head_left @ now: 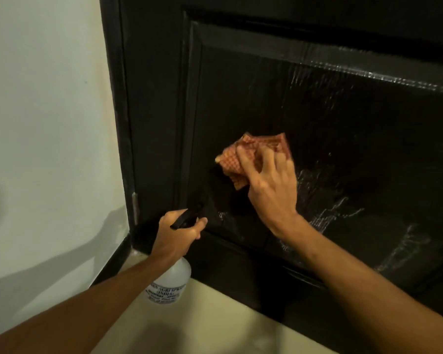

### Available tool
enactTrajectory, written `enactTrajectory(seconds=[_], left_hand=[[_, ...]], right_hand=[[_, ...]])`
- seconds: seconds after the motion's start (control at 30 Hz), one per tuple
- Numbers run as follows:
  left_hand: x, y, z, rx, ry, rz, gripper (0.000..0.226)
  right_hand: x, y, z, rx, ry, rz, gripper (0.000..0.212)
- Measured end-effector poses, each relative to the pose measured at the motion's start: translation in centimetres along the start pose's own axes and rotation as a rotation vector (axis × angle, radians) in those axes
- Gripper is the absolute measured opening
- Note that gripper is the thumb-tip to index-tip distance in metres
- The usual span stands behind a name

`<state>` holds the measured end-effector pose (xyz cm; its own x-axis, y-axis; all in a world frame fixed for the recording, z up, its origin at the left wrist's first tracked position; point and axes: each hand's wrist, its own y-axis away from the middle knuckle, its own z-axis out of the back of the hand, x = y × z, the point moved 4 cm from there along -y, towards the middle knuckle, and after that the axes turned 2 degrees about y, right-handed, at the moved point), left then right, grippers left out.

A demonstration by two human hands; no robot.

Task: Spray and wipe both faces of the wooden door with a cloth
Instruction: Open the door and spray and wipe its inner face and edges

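Head view, looking down at the lower part of the door.

- Wooden door point(343, 129): dark, almost black, with a raised panel. It stands upright and fills the right and centre of the view.
- Wet streaks point(325, 213): pale smears and runs on the panel, to the right of and below the hand. More shine lies along the upper moulding.
- Cloth point(232, 163): orange-red check, bunched, flat against the panel left of centre.
- Right grip point(271, 185): fingers spread and bent over the cloth, pressing it to the wood. The hand hides the cloth's right half.
- Left grip point(175, 235): clamped round the neck of the spray bottle point(173, 281), low at the door's bottom-left corner.
- Bottle body: translucent white, hanging below the fist. Its printed label is only partly readable, and the forearm covers one side.
- Black spray head point(187, 218): points up-right toward the door and is hard to separate from the dark wood behind it.
- I cannot tell whether the bottle touches the floor point(215, 318), which is pale cream.

Surroundings:
- Off-white wall point(49, 98) on the left.
- Dark door frame point(118, 98) between wall and door.
- Metal hinge point(135, 208) low on the frame.
- Dark skirting point(114, 261) along the wall base.
- Both forearms are bare.
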<state>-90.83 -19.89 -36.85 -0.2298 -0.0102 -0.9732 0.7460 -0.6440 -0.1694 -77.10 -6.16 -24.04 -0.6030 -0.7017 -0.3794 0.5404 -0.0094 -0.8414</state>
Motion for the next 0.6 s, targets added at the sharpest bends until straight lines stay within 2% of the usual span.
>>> enactTrajectory(seconds=[0.1,0.13,0.23,0.27,0.3,0.4,0.47,0.6], left_hand=[[1.0,0.2,0.3,-0.012,0.012,0.034,0.024],[1.1,0.1,0.7,-0.027,0.012,0.042,0.025],[1.8,-0.5,2.2,-0.069,0.025,-0.018,0.025],[2.2,-0.6,2.7,-0.082,0.029,-0.056,0.023],[2.3,-0.5,3.0,-0.085,0.02,-0.077,0.021],[3.5,0.3,3.3,-0.061,-0.019,-0.097,0.018],[3.4,0.2,3.5,-0.064,-0.019,-0.113,0.018],[2.3,-0.1,3.7,-0.005,-0.007,-0.134,0.014]], right_hand=[[2.4,2.5,-1.3,0.148,-0.03,0.25,0.051],[2.7,1.8,-1.3,0.148,-0.045,0.258,0.051],[3.6,-0.6,-2.0,0.072,-0.051,0.057,0.048],[4.7,-0.1,-2.7,0.071,-0.047,0.063,0.051],[6.1,1.2,-3.5,0.101,-0.048,0.14,0.054],[10.7,10.0,-6.3,0.339,-0.124,0.453,0.06],[10.9,12.9,-6.5,0.406,-0.113,0.49,0.06],[7.5,7.5,-4.4,0.17,-0.126,0.276,0.048]])
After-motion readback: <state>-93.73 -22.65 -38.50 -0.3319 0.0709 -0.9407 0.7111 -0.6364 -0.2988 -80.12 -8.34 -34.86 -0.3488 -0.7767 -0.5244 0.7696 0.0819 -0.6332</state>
